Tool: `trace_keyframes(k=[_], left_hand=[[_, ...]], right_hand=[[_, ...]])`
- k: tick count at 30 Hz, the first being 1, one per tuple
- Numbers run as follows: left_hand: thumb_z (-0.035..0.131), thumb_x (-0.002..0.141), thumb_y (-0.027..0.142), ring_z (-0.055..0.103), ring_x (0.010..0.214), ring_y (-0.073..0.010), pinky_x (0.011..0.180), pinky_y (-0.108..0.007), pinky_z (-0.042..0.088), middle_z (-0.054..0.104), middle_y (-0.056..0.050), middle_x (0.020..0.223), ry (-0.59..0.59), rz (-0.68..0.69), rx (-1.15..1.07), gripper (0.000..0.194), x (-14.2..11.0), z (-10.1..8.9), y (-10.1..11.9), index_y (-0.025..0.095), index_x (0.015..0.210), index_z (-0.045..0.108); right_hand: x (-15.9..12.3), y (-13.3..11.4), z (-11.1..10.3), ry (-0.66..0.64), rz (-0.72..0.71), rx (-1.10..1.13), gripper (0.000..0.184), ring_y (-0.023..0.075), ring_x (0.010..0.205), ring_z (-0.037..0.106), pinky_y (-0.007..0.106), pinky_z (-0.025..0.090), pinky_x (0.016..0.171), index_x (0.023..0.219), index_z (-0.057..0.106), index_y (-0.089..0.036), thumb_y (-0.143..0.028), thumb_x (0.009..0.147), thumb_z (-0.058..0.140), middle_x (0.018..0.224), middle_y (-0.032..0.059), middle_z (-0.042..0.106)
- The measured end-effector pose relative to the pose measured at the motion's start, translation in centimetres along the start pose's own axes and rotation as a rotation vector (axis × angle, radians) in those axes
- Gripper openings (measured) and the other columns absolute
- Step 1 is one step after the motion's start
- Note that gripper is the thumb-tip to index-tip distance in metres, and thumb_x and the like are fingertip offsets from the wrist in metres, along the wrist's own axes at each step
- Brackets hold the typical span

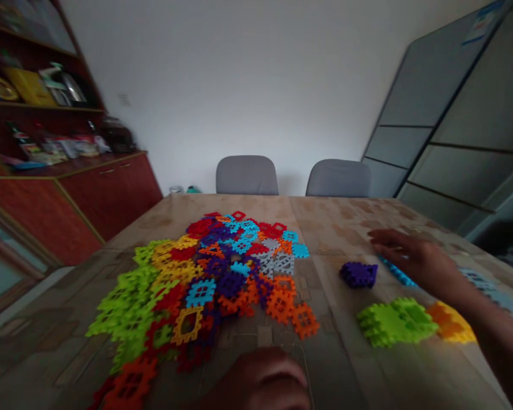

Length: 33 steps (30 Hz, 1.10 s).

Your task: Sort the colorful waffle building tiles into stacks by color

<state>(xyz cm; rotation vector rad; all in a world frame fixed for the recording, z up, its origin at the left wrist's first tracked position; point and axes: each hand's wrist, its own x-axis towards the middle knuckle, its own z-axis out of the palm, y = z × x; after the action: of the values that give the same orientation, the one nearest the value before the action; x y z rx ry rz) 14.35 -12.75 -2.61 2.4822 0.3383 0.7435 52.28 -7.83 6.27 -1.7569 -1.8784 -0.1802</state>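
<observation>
A big heap of flat interlocking plastic tiles [205,279] in green, yellow, red, orange, blue, purple and grey lies on the table [337,222]. My left hand [260,381] rests at the near edge just below the heap, fingers curled under, with nothing seen in it. My right hand [404,253] reaches out over the right side, fingers stretched flat on a light blue tile piece [399,275]. A built purple block [359,274] sits just left of that hand. A green block [395,322] and an orange-yellow block [451,323] lie under my right forearm.
Two grey chairs [247,175] stand at the far side of the table. A red wooden cabinet [89,193] with cluttered shelves is at the left. Grey metal cabinets [453,114] line the right wall. More pale blue tiles [491,290] lie at the far right.
</observation>
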Motion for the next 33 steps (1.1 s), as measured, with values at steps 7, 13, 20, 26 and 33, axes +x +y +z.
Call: trace_keyframes(k=[7,13,20,26,33], left_hand=[[0.041,0.103,0.016,0.069,0.104,-0.0162,0.091,-0.022,0.054,0.073,-0.003,0.116,0.154,-0.208,0.396,0.030,-7.5,-8.4,0.1,0.029,0.119,0.063],[0.058,0.094,0.044,0.052,0.135,-0.0308,0.104,-0.041,0.052,0.049,-0.006,0.154,0.166,-0.481,0.766,0.063,-17.6,-10.2,-1.9,0.032,0.153,0.039],[0.057,0.096,0.046,0.042,0.143,-0.0340,0.108,-0.045,0.046,0.031,-0.008,0.165,0.058,-0.417,0.883,0.071,-18.1,-7.4,-3.0,0.029,0.159,0.030],[0.051,0.101,0.037,0.033,0.148,-0.0333,0.116,-0.050,0.037,0.029,-0.007,0.166,0.115,-0.360,0.849,0.060,-15.1,-5.7,-4.0,0.028,0.157,0.033],[0.048,0.102,0.029,0.041,0.144,-0.0265,0.118,-0.046,0.035,0.049,-0.004,0.155,0.259,-0.393,0.621,0.043,-10.6,-9.1,-4.6,0.030,0.145,0.047]], right_hand=[[-8.7,-14.4,4.4,-0.423,-0.442,0.415,0.032,0.0206,0.095,0.074,0.028,0.062,0.080,0.120,0.067,-0.028,-0.017,0.089,0.063,0.111,0.0054,0.076],[-11.3,-17.6,10.5,-0.441,-0.752,0.294,0.019,0.0229,0.102,0.069,0.032,0.057,0.089,0.115,0.064,-0.023,-0.030,0.097,0.060,0.118,0.0081,0.072],[-10.5,-18.5,11.0,-0.639,-0.632,0.258,0.036,0.0248,0.111,0.061,0.033,0.051,0.097,0.120,0.065,-0.020,-0.035,0.088,0.072,0.126,0.0073,0.066],[-10.5,-18.7,11.1,-0.651,-0.570,0.344,0.031,0.0234,0.114,0.057,0.032,0.047,0.099,0.118,0.065,-0.021,-0.024,0.086,0.068,0.124,0.0057,0.065],[-9.1,-19.2,10.3,-0.691,-0.565,0.396,0.025,0.0208,0.109,0.059,0.028,0.049,0.091,0.107,0.065,-0.022,-0.012,0.084,0.063,0.115,0.0048,0.066]])
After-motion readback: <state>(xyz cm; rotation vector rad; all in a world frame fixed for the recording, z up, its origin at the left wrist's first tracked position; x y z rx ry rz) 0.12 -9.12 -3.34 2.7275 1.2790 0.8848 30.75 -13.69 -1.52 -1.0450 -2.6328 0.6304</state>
